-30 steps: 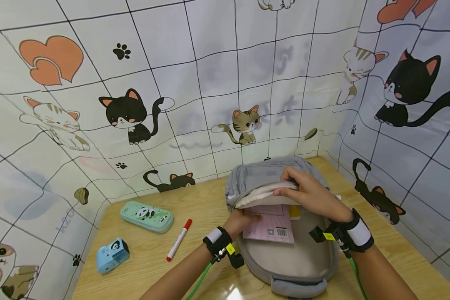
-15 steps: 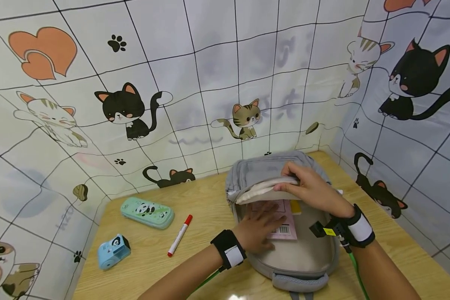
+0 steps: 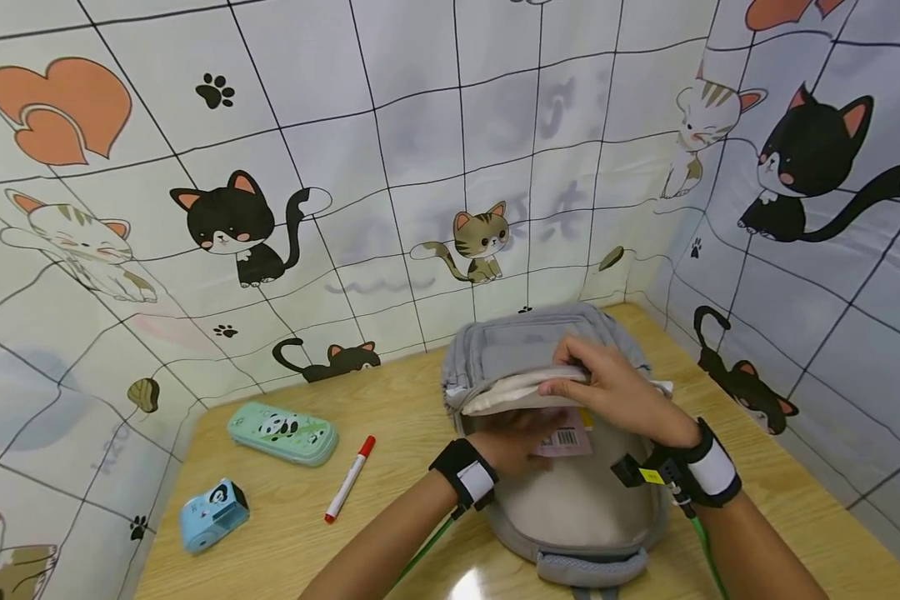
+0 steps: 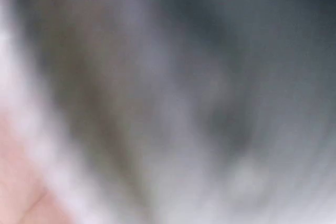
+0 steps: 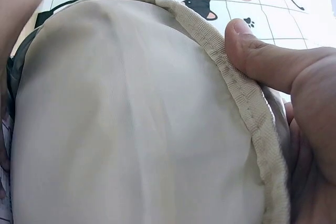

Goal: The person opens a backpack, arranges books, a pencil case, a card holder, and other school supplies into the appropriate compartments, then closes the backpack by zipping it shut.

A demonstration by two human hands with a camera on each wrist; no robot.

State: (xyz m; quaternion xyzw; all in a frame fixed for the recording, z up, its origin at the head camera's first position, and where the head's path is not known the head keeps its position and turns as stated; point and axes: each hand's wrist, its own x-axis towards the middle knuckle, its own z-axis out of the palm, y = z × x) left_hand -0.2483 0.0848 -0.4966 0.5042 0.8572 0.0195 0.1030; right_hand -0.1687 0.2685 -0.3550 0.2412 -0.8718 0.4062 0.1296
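A grey backpack (image 3: 585, 517) lies unzipped on the table in the head view. My right hand (image 3: 615, 392) pinches the edge of its front flap (image 3: 513, 392) between thumb and fingers, lifting it. The thumb also shows on the beige binding of the flap (image 5: 152, 114) in the right wrist view. My left hand (image 3: 513, 446) reaches in under the flap, its fingers spread over a pink booklet (image 3: 570, 442) with a barcode. The flap and hand hide much of the booklet. The left wrist view is a blur.
A green panda pencil case (image 3: 283, 433), a white marker with red ends (image 3: 350, 479) and a small blue panda box (image 3: 213, 515), perhaps a sharpener, lie left of the bag. A yellow item (image 3: 587, 418) shows beside the booklet. Cat-print cloth (image 3: 390, 250) hangs behind.
My left hand went from the booklet's left edge to flat over it, then forward under the flap. The booklet has slid deeper into the bag. My right hand keeps holding the flap.
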